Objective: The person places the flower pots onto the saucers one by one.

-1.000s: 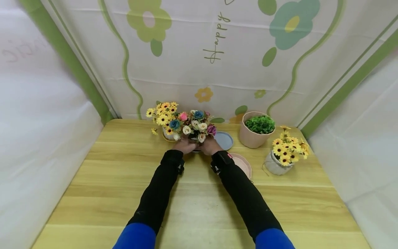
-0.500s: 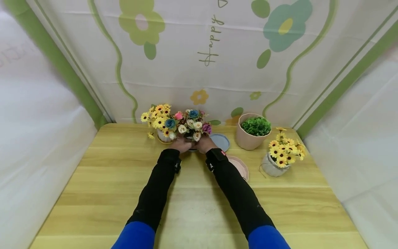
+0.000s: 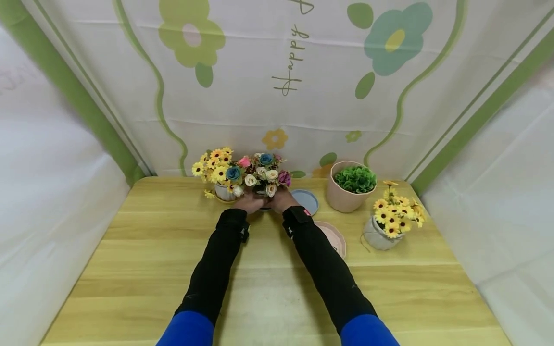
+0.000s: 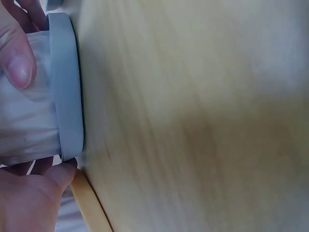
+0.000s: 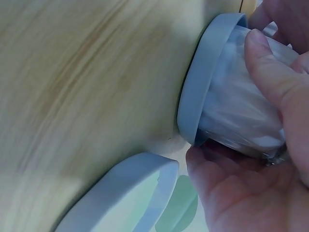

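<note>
Very little had changed over the last second; the scene had slid slightly in the head view, which I put down to a tilting head, and both hands stayed around the crinkled white pot (image 4: 29, 121) of blue, cream, pink and purple artificial roses (image 3: 261, 175); its base stood in a shallow grey-blue saucer (image 4: 66, 87) on the far part of the pale wooden bench (image 3: 130, 259), left of centre; I judged the work to be steadying rather than carrying.

The right hand (image 3: 282, 199) gripped the pot, thumb on its near face, fingers curled round its right side; the left hand (image 3: 248, 203) held its left side, one digit touching the saucer's rim, close to the yellow-brown saucer (image 4: 89, 203) under the yellow daisies (image 3: 214, 166); a pale blue round saucer (image 3: 305, 202) lay just to the right.

As for writing, "Happy" ran sideways in thin green script up the white cloth backdrop (image 3: 242, 96), the shape after it cut off; a faint scrawl (image 3: 10, 79) at far left was unreadable; the red tag (image 3: 307, 212) on the black right wristband (image 3: 294, 215) was too small to read.
</note>
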{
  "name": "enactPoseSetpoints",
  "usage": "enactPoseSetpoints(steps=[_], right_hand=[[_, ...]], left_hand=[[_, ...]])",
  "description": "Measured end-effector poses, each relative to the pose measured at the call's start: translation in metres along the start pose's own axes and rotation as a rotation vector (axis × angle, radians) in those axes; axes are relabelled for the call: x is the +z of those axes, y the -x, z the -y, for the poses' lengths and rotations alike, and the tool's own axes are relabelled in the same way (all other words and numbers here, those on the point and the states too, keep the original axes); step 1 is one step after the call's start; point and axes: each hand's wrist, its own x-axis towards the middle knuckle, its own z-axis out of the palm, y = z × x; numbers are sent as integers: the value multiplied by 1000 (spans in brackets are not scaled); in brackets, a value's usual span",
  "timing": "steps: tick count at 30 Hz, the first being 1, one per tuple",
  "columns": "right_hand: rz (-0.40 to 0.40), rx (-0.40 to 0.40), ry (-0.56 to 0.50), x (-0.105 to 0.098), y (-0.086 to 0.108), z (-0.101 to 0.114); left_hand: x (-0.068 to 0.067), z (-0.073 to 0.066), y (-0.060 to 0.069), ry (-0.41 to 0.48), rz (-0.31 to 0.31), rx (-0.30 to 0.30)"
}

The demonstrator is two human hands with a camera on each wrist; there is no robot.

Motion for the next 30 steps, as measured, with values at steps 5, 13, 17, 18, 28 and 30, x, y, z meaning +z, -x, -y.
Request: enactPoseSetpoints(steps=[5,13,17,18,28,30], right_hand=[[7,37,-15,-2,0,2],[-94,-21,5,3,5,0],[-143,-72,-42,3,10,-1],[-145,-73,-62,3,13,-1],[-250,-3,-134,-6,54,-7],[-258,12,-135,-11,63,-10]], left_hand=[[-3,0,-1,9,23,0],[-5,3,-4,21,43,40],[-2,5,3,21,-28,73],[0,6,6,31,-47,83],[12,13,34,193,-189,263],[17,11,42,195,-211,280]])
